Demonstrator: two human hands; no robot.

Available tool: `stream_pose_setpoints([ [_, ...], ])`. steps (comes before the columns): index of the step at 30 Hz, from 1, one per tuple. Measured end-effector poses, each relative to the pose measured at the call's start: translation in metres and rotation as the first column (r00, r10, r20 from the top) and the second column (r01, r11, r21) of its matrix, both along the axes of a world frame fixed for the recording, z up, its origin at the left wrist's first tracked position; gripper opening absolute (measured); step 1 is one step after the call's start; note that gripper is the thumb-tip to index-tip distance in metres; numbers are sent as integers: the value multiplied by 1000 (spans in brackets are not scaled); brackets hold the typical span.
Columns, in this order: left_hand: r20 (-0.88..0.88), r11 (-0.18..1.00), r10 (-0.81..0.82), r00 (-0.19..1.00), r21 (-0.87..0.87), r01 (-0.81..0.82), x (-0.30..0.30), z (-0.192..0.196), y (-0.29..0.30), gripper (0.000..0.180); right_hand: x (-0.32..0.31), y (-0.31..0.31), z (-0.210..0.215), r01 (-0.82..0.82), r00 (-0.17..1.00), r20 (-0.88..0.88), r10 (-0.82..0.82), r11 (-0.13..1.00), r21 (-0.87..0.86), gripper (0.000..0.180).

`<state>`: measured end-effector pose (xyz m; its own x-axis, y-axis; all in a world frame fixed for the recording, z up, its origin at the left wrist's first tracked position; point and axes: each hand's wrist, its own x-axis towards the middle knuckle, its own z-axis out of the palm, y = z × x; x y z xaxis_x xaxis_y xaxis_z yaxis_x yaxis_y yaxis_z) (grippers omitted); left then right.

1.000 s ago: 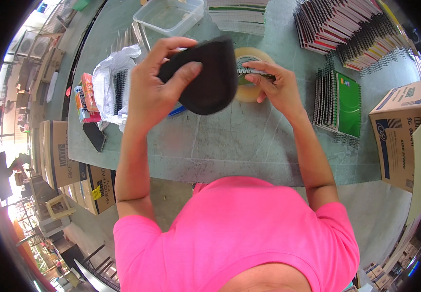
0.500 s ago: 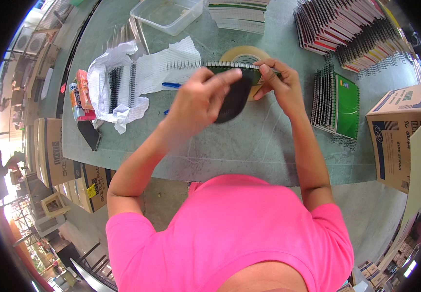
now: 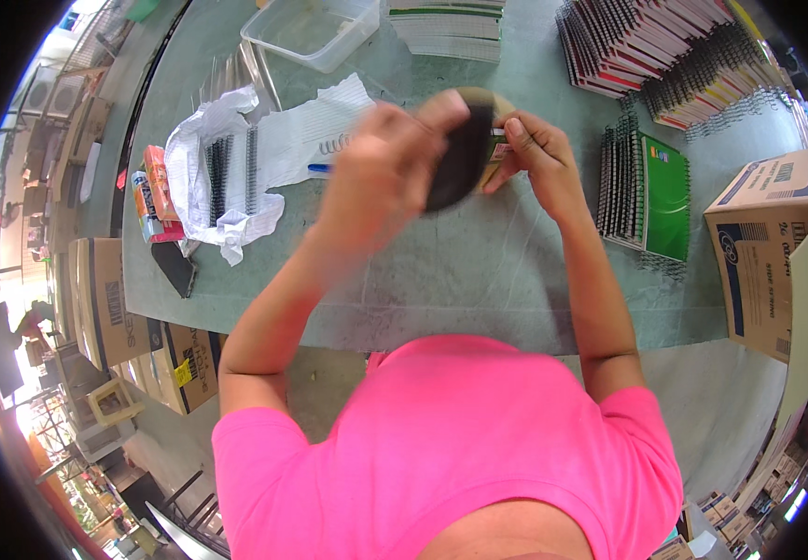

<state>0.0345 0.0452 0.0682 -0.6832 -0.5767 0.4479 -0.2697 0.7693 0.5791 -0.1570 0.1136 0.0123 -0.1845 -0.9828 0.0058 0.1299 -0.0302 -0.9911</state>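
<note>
Over the table, a small spiral notebook [image 3: 461, 161] with a dark cover bends up between my hands. My right hand [image 3: 546, 154] pinches its right end between thumb and fingers. My left hand [image 3: 387, 163] is at its left side, smeared by motion, so its grip does not show. A loose end of wire coil [image 3: 334, 145] sticks out left of that hand. Behind the notebook lies a roll of tape [image 3: 493, 97], mostly covered. A blue pen [image 3: 319, 169] shows partly beside my left wrist.
Crumpled white paper [image 3: 269, 207] holds several black coils [image 3: 220, 182] at left, beside small coloured boxes [image 3: 157, 191]. A clear plastic tub [image 3: 315, 42] and a notebook stack [image 3: 446, 30] stand at the back. Green notebooks [image 3: 665, 198], more piles [image 3: 623, 42] and a carton [image 3: 760, 257] line the right.
The dark cover has swung up and hides the spine row. My left hand has risen slightly and blurs more. Less of the coil's free end shows on the left.
</note>
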Motion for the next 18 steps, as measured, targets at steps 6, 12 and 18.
stream_pose_setpoints([
  [6,-130,999,43,991,-24,-46,-9,8,2,32,-2,3,-6,4,999,43,-3,1000,-17,35],
  [12,37,946,-147,989,299,129,1,-33,33,30,-2,4,0,4,999,-45,-6,999,-32,31],
  [18,87,919,-34,996,-390,65,-17,-8,4,34,0,7,1,17,998,62,-19,999,31,27],
])
